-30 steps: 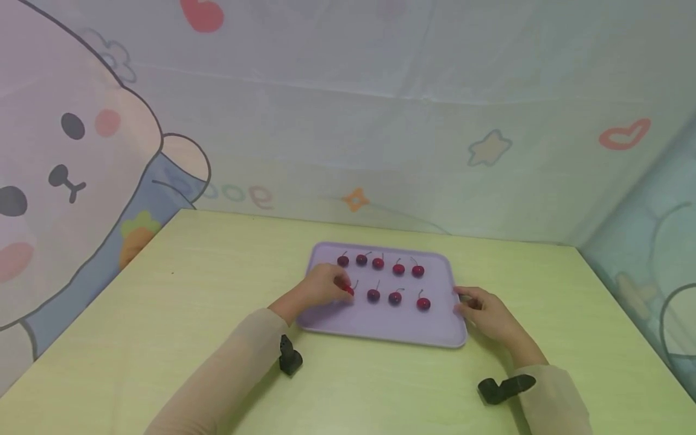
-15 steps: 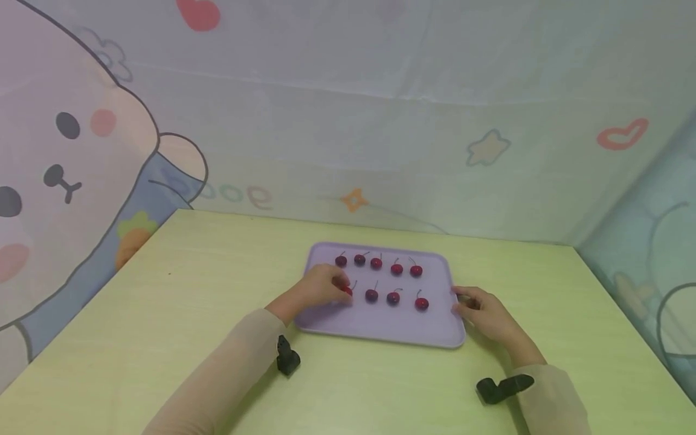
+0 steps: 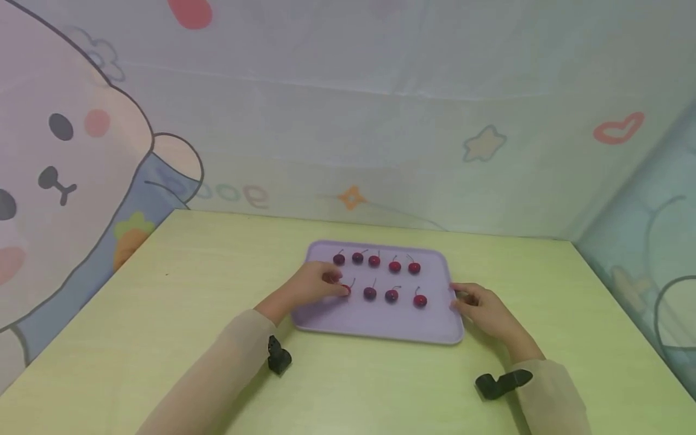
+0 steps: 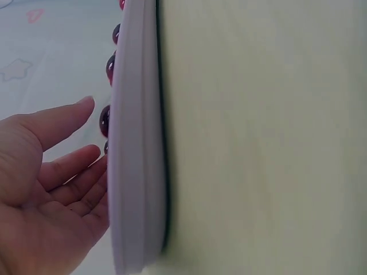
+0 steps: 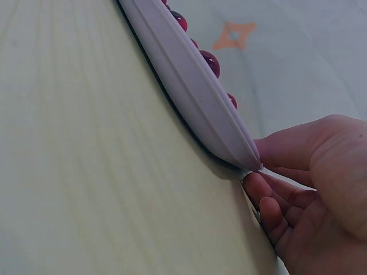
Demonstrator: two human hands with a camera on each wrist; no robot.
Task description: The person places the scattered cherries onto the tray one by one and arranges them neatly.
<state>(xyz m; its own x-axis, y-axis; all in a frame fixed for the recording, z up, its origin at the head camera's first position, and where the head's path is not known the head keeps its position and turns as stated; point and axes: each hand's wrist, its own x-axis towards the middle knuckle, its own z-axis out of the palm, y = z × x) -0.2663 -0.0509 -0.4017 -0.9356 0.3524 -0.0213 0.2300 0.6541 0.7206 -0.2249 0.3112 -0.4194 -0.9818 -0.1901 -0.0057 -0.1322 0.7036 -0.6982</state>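
Observation:
A lilac tray (image 3: 375, 323) carries several red cherries with stems, set in two rows. My left hand (image 3: 310, 285) is over the tray's left side, thumb and fingers spread apart with nothing between them. Its thumb tip overlaps the leftmost front-row cherry (image 3: 347, 290) in the head view. From the left wrist, the left hand (image 4: 57, 177) shows its thumb apart from its fingers, with a dark cherry (image 4: 105, 121) just beyond the thumb. My right hand (image 3: 484, 309) grips the tray's right edge; in the right wrist view, its thumb (image 5: 287, 148) lies at the rim and its fingers sit below.
The tray rests on a pale yellow-green table (image 3: 217, 260). Behind the table hangs a printed cloth (image 3: 348, 121) with a bear, stars and hearts. Each wrist wears a black camera, the left camera (image 3: 278, 356) and the right camera (image 3: 502, 383).
My left hand's fingers have spread from the leftmost front cherry and drawn back slightly left. That cherry stays on the tray. The right hand keeps its hold; the head view has shifted slightly.

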